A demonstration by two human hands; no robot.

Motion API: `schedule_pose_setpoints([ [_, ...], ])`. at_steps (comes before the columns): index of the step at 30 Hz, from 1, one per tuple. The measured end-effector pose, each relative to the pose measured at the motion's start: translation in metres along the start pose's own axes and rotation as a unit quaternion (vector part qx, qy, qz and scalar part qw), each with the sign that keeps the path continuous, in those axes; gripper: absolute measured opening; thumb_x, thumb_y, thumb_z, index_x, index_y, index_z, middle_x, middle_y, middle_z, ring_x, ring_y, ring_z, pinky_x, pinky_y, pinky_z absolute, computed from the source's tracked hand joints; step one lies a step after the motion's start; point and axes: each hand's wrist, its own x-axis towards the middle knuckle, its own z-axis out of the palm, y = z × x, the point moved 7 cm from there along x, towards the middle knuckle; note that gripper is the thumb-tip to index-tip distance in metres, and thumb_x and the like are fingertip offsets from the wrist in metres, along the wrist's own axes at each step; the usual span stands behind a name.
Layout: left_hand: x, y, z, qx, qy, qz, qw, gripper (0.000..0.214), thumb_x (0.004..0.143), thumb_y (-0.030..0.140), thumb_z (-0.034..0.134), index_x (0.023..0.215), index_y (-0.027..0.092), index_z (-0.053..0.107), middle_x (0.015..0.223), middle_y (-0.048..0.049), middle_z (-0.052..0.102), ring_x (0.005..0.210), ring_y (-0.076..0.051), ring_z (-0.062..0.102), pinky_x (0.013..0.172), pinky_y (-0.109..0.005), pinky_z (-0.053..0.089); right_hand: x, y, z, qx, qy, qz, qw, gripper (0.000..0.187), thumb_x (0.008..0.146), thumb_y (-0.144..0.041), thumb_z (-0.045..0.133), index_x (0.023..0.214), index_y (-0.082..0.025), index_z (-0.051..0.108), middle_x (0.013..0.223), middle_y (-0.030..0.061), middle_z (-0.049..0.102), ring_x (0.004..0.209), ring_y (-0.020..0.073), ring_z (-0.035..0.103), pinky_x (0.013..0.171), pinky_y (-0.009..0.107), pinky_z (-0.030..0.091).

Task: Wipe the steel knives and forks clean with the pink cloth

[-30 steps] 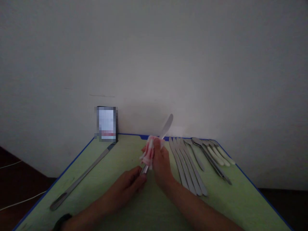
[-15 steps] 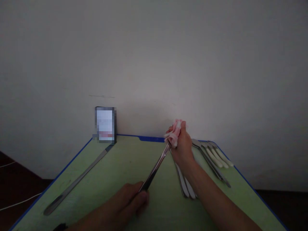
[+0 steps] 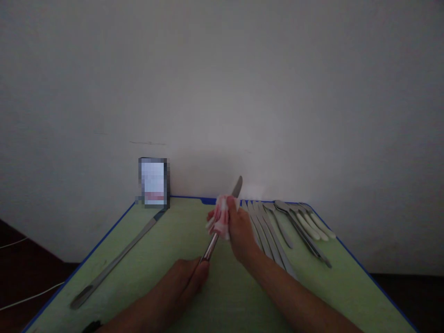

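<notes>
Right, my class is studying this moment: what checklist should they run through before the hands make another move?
1. Left hand gripping the held knife by its handle: ok, the hand is closed on it.
2. Right hand holding the pink-and-white cloth: ok, bunched against the held knife.
3. Held knife visible along its length: not ok, the cloth covers its middle; the tip shows beyond.
4. Row of knives fully in view: not ok, the right hand and forearm hide parts.
5. Separate knife apart from the upright device: cannot tell, its far end reaches the device's base.
6. Held blade spotless: cannot tell, too dim and partly covered.
</notes>
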Motion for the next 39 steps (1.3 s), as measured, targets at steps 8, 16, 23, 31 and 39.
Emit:
schedule_pose_setpoints([
  [8,-0.011,0.017,0.000,0.066,0.006,0.050,0.997,0.051,0.093,0.054,0.018,0.070,0.021,0.049,0.065,-0.0009,0.054,0.061,-0.015,0.048,0.065,-0.023,0.043,0.025,-0.055,-0.046,0.089,0.117,-0.083,0.986,0.049,0.082,-0.058,0.047,0.067,-0.015,0.065,0.060,0.0044,0.069,0.050,0.0154,0.062,0.048,0.026,0.050],
  [16,-0.002,-0.003,0.003,0.011,0.018,-0.020,1.000,0.053,0.093,0.054,0.014,0.065,0.020,0.044,0.060,0.0001,0.050,0.056,-0.013,0.044,0.057,-0.023,0.040,-0.020,0.030,0.005,-0.037,0.005,0.024,0.999,0.061,0.078,-0.068,0.043,0.057,-0.014,0.063,0.048,0.0068,0.063,0.040,0.0150,0.057,0.040,0.024,0.044],
  [23,0.001,0.005,0.001,0.085,0.012,0.043,0.995,0.048,0.096,0.042,0.014,0.071,0.019,0.049,0.065,-0.0023,0.057,0.056,-0.013,0.050,0.058,-0.023,0.041,-0.016,0.005,0.008,0.013,-0.023,0.009,1.000,0.050,0.077,-0.062,0.052,0.065,-0.015,0.063,0.059,0.0060,0.068,0.044,0.0144,0.060,0.041,0.023,0.045],
  [31,-0.007,0.009,0.013,0.278,-0.025,0.087,0.956,0.055,0.097,0.041,0.011,0.078,0.018,0.057,0.072,-0.0078,0.064,0.064,-0.019,0.058,0.068,-0.031,0.045,0.012,-0.077,-0.038,0.111,0.085,-0.095,0.986,0.049,0.080,-0.060,0.051,0.064,-0.015,0.061,0.052,0.0015,0.064,0.043,0.0125,0.058,0.042,0.022,0.046],
  [39,-0.008,0.012,-0.002,0.138,-0.022,0.064,0.988,0.047,0.097,0.042,0.020,0.070,0.019,0.051,0.064,-0.0008,0.057,0.056,-0.013,0.050,0.060,-0.022,0.041,-0.023,-0.007,0.014,-0.028,-0.044,-0.037,0.998,0.060,0.079,-0.068,0.043,0.066,-0.013,0.066,0.058,0.0064,0.068,0.045,0.0145,0.061,0.044,0.024,0.047],
])
